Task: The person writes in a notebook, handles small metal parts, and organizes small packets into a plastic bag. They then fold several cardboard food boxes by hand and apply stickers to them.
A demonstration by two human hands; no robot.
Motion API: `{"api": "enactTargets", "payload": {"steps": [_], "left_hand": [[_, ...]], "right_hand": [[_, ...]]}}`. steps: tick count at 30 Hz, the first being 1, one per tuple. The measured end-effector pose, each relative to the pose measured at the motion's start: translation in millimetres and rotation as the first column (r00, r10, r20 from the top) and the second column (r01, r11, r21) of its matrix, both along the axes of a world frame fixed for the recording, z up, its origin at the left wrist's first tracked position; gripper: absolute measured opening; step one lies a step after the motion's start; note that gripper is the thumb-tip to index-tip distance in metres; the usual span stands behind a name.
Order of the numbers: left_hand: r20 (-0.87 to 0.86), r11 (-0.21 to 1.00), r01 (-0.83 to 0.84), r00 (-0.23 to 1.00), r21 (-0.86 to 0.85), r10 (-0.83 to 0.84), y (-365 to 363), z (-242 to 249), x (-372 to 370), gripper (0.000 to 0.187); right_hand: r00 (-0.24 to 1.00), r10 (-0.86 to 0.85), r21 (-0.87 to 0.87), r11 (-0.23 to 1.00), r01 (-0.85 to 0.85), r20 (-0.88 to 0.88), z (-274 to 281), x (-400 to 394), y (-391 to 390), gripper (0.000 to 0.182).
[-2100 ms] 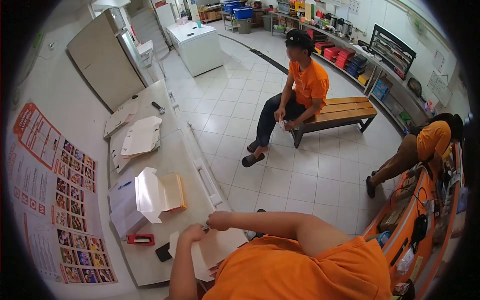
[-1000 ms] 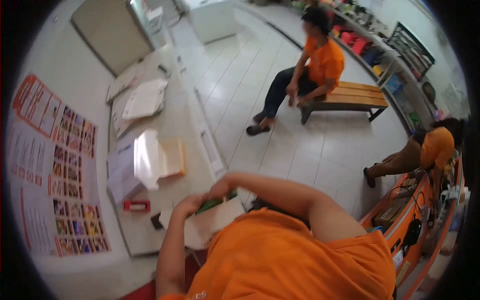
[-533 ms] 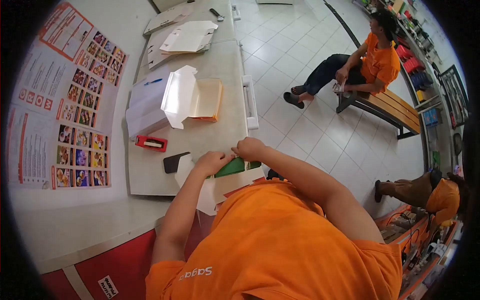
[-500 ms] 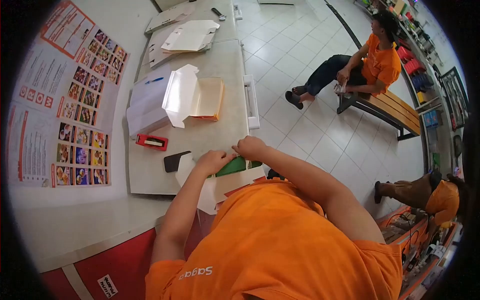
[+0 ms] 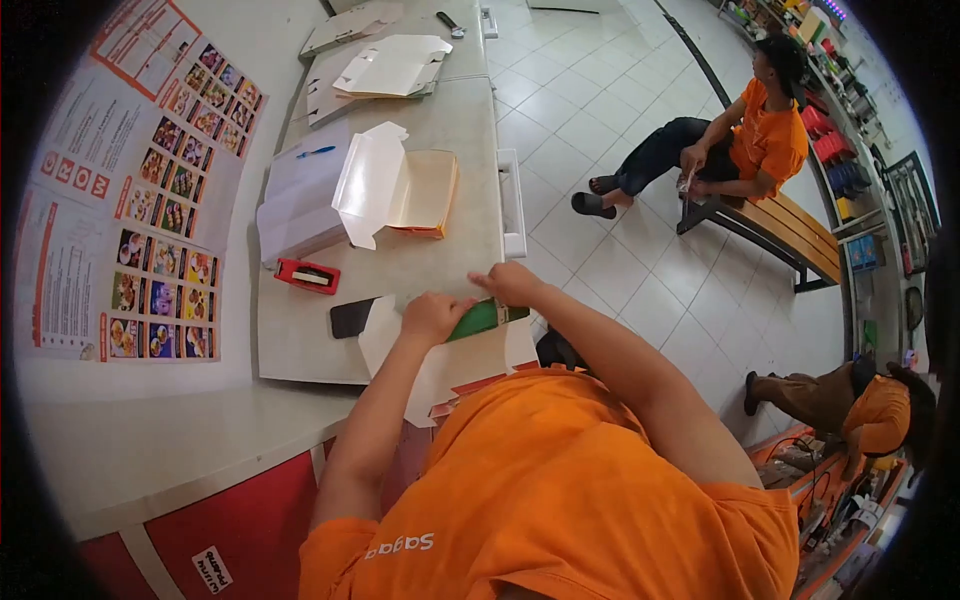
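Observation:
A partly folded cardboard food box (image 5: 445, 370) lies at the counter's near edge, against my orange shirt. Its inner faces are white, and one raised panel is green. My left hand (image 5: 432, 318) has its fingers closed over the far edge of that panel. Farther right, my right hand (image 5: 508, 284) pinches the same box near its corner, thumb and fingers bent. The fingertips of both hands are partly hidden. Just left of the box, a black phone (image 5: 352, 318) lies flat, partly beside a white flap.
An open formed box (image 5: 425, 195) stands farther along the counter (image 5: 300, 350). Around it are a red tape dispenser (image 5: 307, 276), a blue pen (image 5: 316, 152) on white paper, and stacked flat boxes (image 5: 395, 65). One person (image 5: 765, 130) sits on a bench; another (image 5: 880, 410) bends at lower right.
Both hands stay on the box. My right hand has shifted slightly right and up, and more of the green panel shows between the hands. The view has moved a little.

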State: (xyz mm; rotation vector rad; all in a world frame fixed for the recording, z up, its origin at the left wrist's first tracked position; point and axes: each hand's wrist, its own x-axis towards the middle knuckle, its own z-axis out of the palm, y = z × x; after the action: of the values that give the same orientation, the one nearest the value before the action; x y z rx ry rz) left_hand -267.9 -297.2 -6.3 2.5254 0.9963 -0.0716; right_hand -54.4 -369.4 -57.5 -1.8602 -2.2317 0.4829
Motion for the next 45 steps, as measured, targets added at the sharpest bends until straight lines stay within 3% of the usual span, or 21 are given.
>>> {"api": "enactTargets", "payload": {"steps": [1, 2, 3, 6, 9, 11, 12, 14, 22, 24, 25, 26, 28, 30, 32, 33, 35, 39, 41, 42, 45], "left_hand": [[0.112, 0.994, 0.017, 0.994, -0.105, -0.005, 5.7, 0.6, -3.9, 0.068], [0.112, 0.994, 0.028, 0.994, -0.11, -0.016, 13.3, 2.5, -11.1, 0.068], [0.251, 0.973, 0.096, 0.967, -0.212, -0.041, 19.7, 10.3, -20.5, 0.068], [0.441, 0.921, 0.266, 0.89, -0.285, -0.12, 8.3, 40.2, -19.0, 0.067], [0.313, 0.945, 0.214, 0.941, -0.248, -0.132, 7.1, 39.7, -2.2, 0.051], [0.192, 0.882, 0.077, 0.981, -0.465, 0.016, 37.8, 20.9, 10.4, 0.051], [0.193, 0.882, 0.085, 0.981, -0.463, 0.007, 47.8, 26.7, 20.4, 0.051], [0.092, 0.739, 0.033, 0.995, -0.673, 0.04, 61.5, 54.0, 42.1, 0.05], [0.111, 0.718, 0.105, 0.993, -0.688, -0.038, 53.2, 115.2, 158.4, 0.053], [0.498, 0.974, 0.177, 0.863, -0.145, -0.083, 39.4, 138.1, 182.0, 0.052], [0.688, 0.998, 0.028, 0.723, 0.051, -0.056, 36.4, 143.9, 188.7, 0.063], [0.84, 0.968, -0.161, 0.537, 0.194, -0.079, 34.1, 147.7, 191.8, 0.077], [0.833, 0.887, -0.397, 0.553, 0.236, 0.026, 24.0, 151.7, 203.4, 0.099], [0.714, 0.897, -0.365, 0.556, -0.25, 0.425, 47.9, 58.6, 198.3, 0.096], [0.22, 0.509, -0.265, 0.673, -0.819, 0.706, 1.6, 110.6, 238.2, 0.085], [0.228, 0.512, -0.261, 0.67, -0.818, 0.706, -6.0, 104.8, 251.6, 0.085], [0.281, 0.179, 0.222, 0.634, -0.958, 0.72, -18.2, 89.5, 262.8, 0.069], [0.295, 0.301, 0.109, 0.661, -0.947, 0.69, -18.6, 95.9, 286.2, 0.059], [0.478, 0.334, 0.354, 0.756, -0.873, 0.447, -25.1, 118.7, 300.5, 0.055], [0.475, 0.347, 0.374, 0.834, -0.86, 0.281, -31.6, 138.9, 315.1, 0.049], [0.532, 0.435, 0.472, 0.847, -0.767, 0.018, -28.5, 165.5, 355.6, 0.042]], "right_hand": [[0.817, -0.342, -0.36, 0.915, 0.179, -0.463, -0.4, 12.2, -5.5, 0.057], [0.349, -0.691, -0.702, 0.703, 0.117, -0.633, -1.2, 25.6, -15.6, 0.065], [0.007, -0.688, -0.678, 0.714, -0.176, -0.726, 9.8, 39.7, -40.2, 0.071], [0.008, -0.584, -0.584, 0.81, -0.063, -0.812, 21.0, 27.8, -96.5, 0.063], [0.144, -0.612, -0.611, 0.79, 0.055, -0.778, 19.4, 7.1, -99.7, 0.057], [0.191, -0.659, -0.627, 0.752, 0.205, -0.728, 18.9, 2.7, -89.9, 0.055], [0.186, -0.659, -0.625, 0.751, 0.212, -0.729, 24.1, 9.1, -87.9, 0.055], [-0.033, -0.598, -0.599, 0.798, 0.063, -0.801, 50.1, 26.4, -83.6, 0.045], [0.038, -0.594, -0.595, 0.804, 0.0, -0.803, 114.2, 145.1, -110.8, 0.05], [0.129, -0.595, -0.572, 0.801, 0.179, -0.793, 122.4, 186.6, -123.8, 0.049], [-0.021, -0.504, -0.503, 0.856, 0.12, -0.863, 108.5, 211.2, -128.7, 0.047], [-0.031, -0.499, -0.498, 0.856, 0.137, -0.866, 95.4, 235.4, -141.8, 0.047], [-0.228, -0.448, -0.497, 0.831, 0.248, -0.864, 107.9, 279.4, -165.7, 0.044], [-0.285, -0.444, -0.516, 0.812, 0.272, -0.849, 110.8, 315.3, -182.7, 0.041], [-0.404, -0.392, -0.539, 0.759, 0.366, -0.827, 114.2, 335.9, -192.7, 0.041], [-0.398, -0.389, -0.533, 0.762, 0.368, -0.831, 109.9, 345.3, -193.7, 0.041], [-0.442, -0.352, -0.546, 0.7, 0.461, -0.825, 94.9, 360.0, -192.7, 0.038], [-0.32, -0.499, -0.593, 0.658, 0.464, -0.805, 92.3, 382.8, -185.2, 0.033], [-0.165, -0.486, -0.445, 0.545, 0.711, -0.858, 92.7, 369.3, -165.0, 0.027], [-0.151, -0.491, -0.45, 0.576, 0.682, -0.858, 80.3, 361.4, -156.1, 0.027], [-0.006, -0.213, -0.106, 0.459, 0.882, -0.977, 58.6, 348.0, -101.0, 0.029]]}}
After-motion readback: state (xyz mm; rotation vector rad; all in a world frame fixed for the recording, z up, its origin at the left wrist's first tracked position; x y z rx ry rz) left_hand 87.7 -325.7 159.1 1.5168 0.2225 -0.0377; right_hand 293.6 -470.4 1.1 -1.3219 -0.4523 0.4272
